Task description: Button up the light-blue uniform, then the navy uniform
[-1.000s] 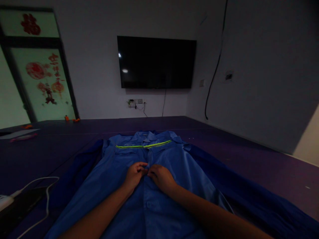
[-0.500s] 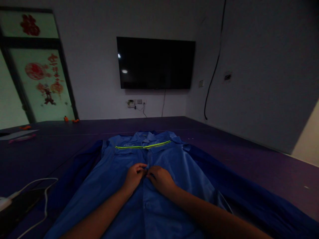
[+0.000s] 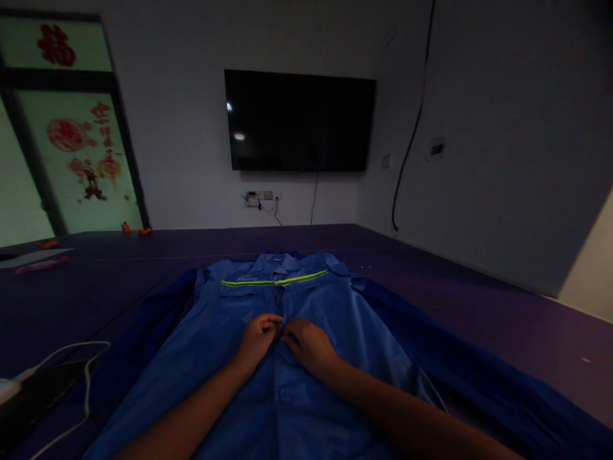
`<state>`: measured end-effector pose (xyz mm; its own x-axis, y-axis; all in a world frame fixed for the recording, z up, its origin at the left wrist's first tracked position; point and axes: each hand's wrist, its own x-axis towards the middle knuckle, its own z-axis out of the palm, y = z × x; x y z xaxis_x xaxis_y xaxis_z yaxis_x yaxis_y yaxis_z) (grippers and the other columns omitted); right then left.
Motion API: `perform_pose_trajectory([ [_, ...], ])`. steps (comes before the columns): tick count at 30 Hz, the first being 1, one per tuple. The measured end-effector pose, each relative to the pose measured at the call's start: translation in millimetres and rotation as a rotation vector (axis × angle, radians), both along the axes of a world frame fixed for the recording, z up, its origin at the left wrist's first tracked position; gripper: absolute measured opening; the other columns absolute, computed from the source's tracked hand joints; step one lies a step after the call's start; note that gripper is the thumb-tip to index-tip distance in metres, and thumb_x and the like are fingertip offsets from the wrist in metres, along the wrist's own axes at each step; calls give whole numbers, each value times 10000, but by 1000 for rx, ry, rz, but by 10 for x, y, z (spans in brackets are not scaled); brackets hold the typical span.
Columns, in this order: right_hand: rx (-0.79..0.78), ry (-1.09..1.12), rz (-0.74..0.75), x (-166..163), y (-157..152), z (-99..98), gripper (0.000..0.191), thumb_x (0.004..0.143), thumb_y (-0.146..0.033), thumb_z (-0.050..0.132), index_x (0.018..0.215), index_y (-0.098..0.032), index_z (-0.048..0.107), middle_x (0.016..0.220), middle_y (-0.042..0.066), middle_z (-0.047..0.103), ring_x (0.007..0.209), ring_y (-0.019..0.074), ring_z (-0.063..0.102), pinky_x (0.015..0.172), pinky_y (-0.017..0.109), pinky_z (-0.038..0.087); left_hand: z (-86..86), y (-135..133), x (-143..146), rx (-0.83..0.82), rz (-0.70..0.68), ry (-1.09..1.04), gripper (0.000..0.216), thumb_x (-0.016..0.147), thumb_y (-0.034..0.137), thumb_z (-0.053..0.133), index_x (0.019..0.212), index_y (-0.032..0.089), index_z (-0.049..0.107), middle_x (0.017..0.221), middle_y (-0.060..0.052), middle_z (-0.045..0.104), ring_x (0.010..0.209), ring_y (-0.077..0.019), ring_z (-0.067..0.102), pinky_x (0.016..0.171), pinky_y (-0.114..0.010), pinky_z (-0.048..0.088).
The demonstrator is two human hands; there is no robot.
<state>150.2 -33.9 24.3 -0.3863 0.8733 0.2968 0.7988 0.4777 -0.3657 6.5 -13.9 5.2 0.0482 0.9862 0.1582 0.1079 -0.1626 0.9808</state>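
Observation:
A blue work shirt [image 3: 325, 313] with a yellow-green stripe across the chest lies spread out, its collar away from me and its darker sleeves out to both sides. My left hand [image 3: 259, 335] pinches the left side of the front opening at mid-chest. Right beside it, my right hand [image 3: 309, 343] grips the other edge of the front placket with bent fingers. The fingertips of both hands nearly meet; whatever small part lies between them is hidden. A button [image 3: 284, 395] shows on the placket below my hands.
The shirt rests on a dark purple floor [image 3: 479, 300]. A white cable [image 3: 88, 377] and a black object [image 3: 43, 396] lie at the lower left. Small orange items [image 3: 144, 231] lie by the door. A television [image 3: 299, 121] hangs on the far wall.
Almost nothing differs. Both hands stay at the same spot on the placket, with only slight finger movement.

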Motion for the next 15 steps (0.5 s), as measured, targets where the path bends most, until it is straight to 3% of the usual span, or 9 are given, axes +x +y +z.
perform_pose_trajectory([
  [8, 25, -30, -1, 2, 31, -25, 176, 835, -249, 483, 890, -167, 628, 922, 59, 655, 901, 163, 582, 776, 226, 384, -24, 30, -5, 12, -31, 5, 269, 609, 239, 599, 851, 124, 627, 505, 39, 522, 479, -89, 455, 488, -192, 313],
  [15, 0, -15, -29, -5, 19, -4, 163, 835, -266, 493, 875, -184, 629, 923, 37, 657, 889, 153, 589, 770, 211, 386, 3, -3, 6, 15, -39, -6, 264, 610, 234, 596, 851, 132, 626, 532, 29, 540, 510, -98, 477, 511, -197, 334],
])
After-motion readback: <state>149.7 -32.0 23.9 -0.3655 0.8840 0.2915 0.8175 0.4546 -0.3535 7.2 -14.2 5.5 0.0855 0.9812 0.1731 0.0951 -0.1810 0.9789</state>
